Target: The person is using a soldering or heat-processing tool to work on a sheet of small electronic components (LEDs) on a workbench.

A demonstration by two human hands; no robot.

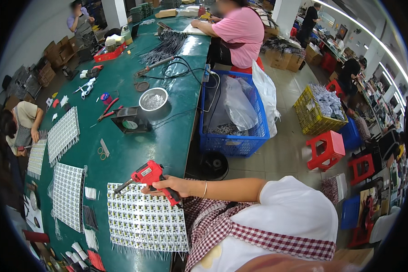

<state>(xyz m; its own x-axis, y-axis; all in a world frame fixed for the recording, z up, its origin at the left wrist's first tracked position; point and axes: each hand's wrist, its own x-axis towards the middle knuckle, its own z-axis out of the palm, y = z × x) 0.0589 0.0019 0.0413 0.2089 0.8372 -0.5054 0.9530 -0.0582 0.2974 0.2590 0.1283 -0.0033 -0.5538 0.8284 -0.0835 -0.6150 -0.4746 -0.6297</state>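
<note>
My right hand, with a bracelet at the wrist, is closed around the handle of a red and black soldering gun. The gun's thin metal front end reaches down over the upper left part of a white panel of small circuit boards. Whether its tip touches the panel I cannot tell. Rows of small parts cover this panel, and thin white wires hang off its lower edge. My left hand is out of view.
Further panels lie left, beside bundled wires. Beyond are a metal bowl, a black fan-like box, red-handled pliers and a corded iron. A blue crate stands beside the table. Co-workers sit left and ahead.
</note>
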